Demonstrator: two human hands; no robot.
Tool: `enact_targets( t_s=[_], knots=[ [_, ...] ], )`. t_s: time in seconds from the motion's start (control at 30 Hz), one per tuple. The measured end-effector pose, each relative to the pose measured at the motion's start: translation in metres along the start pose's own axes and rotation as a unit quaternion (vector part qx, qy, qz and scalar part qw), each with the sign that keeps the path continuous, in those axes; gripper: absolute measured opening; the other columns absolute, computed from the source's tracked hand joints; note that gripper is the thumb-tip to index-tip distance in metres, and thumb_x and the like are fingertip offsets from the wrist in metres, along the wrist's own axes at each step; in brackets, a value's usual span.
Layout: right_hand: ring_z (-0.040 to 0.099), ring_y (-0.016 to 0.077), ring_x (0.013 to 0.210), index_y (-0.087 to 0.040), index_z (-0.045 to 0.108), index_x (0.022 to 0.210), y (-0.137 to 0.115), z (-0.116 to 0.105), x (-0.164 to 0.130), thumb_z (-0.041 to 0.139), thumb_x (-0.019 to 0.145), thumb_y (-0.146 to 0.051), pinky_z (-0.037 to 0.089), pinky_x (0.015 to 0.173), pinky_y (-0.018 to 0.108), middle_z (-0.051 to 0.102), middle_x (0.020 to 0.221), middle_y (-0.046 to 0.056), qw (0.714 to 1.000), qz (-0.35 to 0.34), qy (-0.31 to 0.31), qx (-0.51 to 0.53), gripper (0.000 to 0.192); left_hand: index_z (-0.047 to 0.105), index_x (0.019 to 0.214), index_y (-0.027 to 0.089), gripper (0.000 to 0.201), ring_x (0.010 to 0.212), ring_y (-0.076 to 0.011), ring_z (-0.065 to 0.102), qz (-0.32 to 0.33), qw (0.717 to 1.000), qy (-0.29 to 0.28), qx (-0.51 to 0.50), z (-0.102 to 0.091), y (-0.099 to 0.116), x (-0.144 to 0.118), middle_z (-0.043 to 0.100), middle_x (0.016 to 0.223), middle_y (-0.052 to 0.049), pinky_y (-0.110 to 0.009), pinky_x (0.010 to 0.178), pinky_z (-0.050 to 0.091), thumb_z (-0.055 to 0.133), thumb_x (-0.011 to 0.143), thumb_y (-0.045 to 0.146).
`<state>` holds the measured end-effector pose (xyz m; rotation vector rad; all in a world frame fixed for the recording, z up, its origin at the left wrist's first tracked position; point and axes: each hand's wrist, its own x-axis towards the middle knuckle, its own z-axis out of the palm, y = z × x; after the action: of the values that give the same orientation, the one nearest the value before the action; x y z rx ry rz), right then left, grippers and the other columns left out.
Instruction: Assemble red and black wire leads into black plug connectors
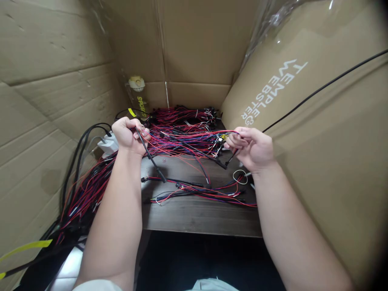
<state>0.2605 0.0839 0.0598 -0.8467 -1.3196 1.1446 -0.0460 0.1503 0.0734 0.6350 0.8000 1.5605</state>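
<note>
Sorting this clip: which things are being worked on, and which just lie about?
In hand: left hand, right hand, black-sleeved wire, red and blue wire bundle.
Lying about: loose wires, rubber band, white power strip, cardboard walls.

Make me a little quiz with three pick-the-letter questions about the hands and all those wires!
1. Where does the wire pile lie?
A. on the dark wooden table
B. inside a bucket
C. on a chair

2. What colours are most of the wires?
A. green and white
B. red, blue and black
C. all yellow

3. What is the left hand doing?
A. lying flat and open
B. gripping a black sleeved wire
C. holding scissors

Answers:
1 A, the wires spread over the tabletop between cardboard walls.
2 B, those three colours fill the pile.
3 B, its fingers close round the wire, while the right hand pinches thin wire ends.
</note>
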Motion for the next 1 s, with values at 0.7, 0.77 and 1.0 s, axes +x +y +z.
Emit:
enact_targets(
  t_s=[0.7, 0.77, 1.0],
  knots=[
    [0.031, 0.0112, 0.043, -0.022, 0.044, 0.047, 0.027, -0.05, 0.019, 0.054, 0.063, -0.028, 0.023, 0.045, 0.028, 0.036, 0.044, -0.001, 0.941, 0.062, 0.264, -0.203, 0.02, 0.013, 0.071, 0.02, 0.047, 0.045, -0.001, 0.028, 0.225, 0.956, -0.07, -0.177, -0.026, 0.003, -0.006, 0.02, 0.051, 0.008, -0.004, 0.046, 0.034, 0.059, 0.063, 0.014],
    [0.032, 0.0115, 0.044, -0.021, 0.048, 0.046, 0.03, -0.046, 0.018, 0.054, 0.063, -0.027, 0.024, 0.046, 0.028, 0.037, 0.043, -0.001, 0.934, 0.078, 0.254, -0.239, 0.019, 0.013, 0.072, 0.021, 0.046, 0.047, -0.0005, 0.028, 0.241, 0.952, -0.081, -0.172, -0.029, 0.001, -0.005, 0.02, 0.054, 0.007, -0.003, 0.049, 0.035, 0.058, 0.062, 0.015],
    [0.043, 0.0131, 0.051, -0.016, 0.065, 0.049, 0.024, -0.032, 0.002, 0.057, 0.064, -0.022, 0.028, 0.05, 0.029, 0.054, 0.051, 0.003, 0.939, 0.135, 0.08, -0.306, 0.018, 0.017, 0.069, 0.022, 0.039, 0.043, -0.0023, 0.028, 0.163, 0.95, -0.099, -0.246, -0.026, -0.005, 0.002, 0.023, 0.049, 0.008, -0.007, 0.047, 0.037, 0.055, 0.063, 0.015]
  ],
)
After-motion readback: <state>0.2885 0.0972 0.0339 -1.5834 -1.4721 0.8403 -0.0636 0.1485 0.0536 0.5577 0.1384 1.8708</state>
